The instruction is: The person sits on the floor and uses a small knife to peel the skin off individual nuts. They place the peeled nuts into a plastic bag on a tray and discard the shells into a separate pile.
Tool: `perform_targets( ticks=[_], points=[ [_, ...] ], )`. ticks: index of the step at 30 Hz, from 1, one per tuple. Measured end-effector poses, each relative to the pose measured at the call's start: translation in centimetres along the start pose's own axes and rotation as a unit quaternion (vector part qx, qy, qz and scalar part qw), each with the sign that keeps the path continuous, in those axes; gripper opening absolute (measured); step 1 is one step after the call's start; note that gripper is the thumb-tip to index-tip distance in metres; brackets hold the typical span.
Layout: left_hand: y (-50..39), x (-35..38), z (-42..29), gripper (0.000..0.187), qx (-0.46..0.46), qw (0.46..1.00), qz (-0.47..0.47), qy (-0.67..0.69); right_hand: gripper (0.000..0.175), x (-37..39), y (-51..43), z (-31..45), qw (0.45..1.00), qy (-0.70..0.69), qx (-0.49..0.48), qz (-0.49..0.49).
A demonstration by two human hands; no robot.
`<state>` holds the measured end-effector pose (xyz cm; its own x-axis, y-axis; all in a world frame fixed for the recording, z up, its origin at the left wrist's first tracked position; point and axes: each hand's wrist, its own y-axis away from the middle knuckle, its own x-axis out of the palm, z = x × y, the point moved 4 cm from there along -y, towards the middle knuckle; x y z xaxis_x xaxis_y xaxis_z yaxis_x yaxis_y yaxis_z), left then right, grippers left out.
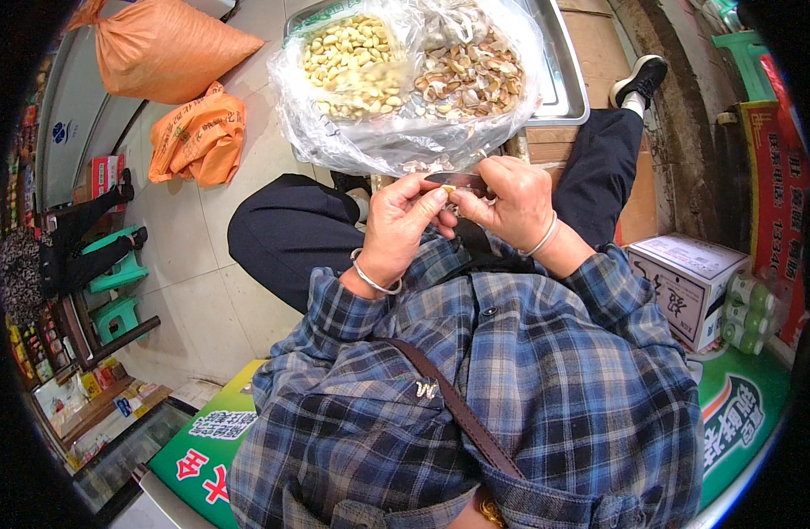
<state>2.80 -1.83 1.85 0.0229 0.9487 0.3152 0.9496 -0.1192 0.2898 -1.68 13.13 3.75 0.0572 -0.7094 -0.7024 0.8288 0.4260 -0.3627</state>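
Note:
My left hand (408, 211) pinches a small pale yellow clove, likely garlic (448, 189), between its thumb and fingers. In my right hand (510, 195) is a small knife with a dark blade (452, 178), and the right thumb presses against the clove. Just beyond both hands, clear plastic bags (372, 149) lie on a metal tray (580, 99). Peeled pale cloves (352, 49) fill the left side, brown and white skins (467, 79) are heaped on the right, and whole bulbs (444, 30) sit in a bag behind the skins.
A full orange sack (170, 49) and a crumpled orange bag (200, 135) lie on the tiled floor at the left. A white box (686, 284) and green bottles (745, 314) stand at the right. Another person's legs (87, 231) and green stools (117, 264) are at the far left.

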Motion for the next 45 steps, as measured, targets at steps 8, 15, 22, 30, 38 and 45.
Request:
perform_targets(
  ticks=[8, 15, 22, 30, 38, 45],
  points=[
    [0.2, 0.1, -0.5, 0.016, -0.021, 1.000, 0.013, -0.006, 0.034, -0.2, -0.2, 0.2, 1.000, 0.002, -0.026, -0.012],
    [0.4, 0.7, -0.4, 0.016, -0.064, 0.995, 0.045, 0.054, 0.040, 0.0, 0.2, -0.6, 0.998, -0.045, -0.028, 0.040],
    [-0.4, 0.1, 1.0, 0.017, -0.148, 0.962, 0.038, 0.227, 0.042, 0.0, 0.5, -0.3, 0.991, -0.020, -0.130, 0.009],
    [-1.0, -1.4, 2.3, 0.017, -0.067, 0.974, -0.017, 0.216, 0.027, 1.1, 0.9, -1.6, 0.990, -0.105, 0.024, 0.088],
    [-0.8, -0.5, 2.0, 0.012, -0.010, 0.999, -0.019, 0.040, 0.024, 2.7, 0.8, -2.6, 0.933, -0.300, 0.155, 0.126],
    [-0.5, -0.1, 1.9, 0.016, -0.012, 1.000, -0.015, 0.003, 0.019, 3.0, 0.9, -2.5, 0.870, -0.420, 0.229, 0.123]
  ],
)
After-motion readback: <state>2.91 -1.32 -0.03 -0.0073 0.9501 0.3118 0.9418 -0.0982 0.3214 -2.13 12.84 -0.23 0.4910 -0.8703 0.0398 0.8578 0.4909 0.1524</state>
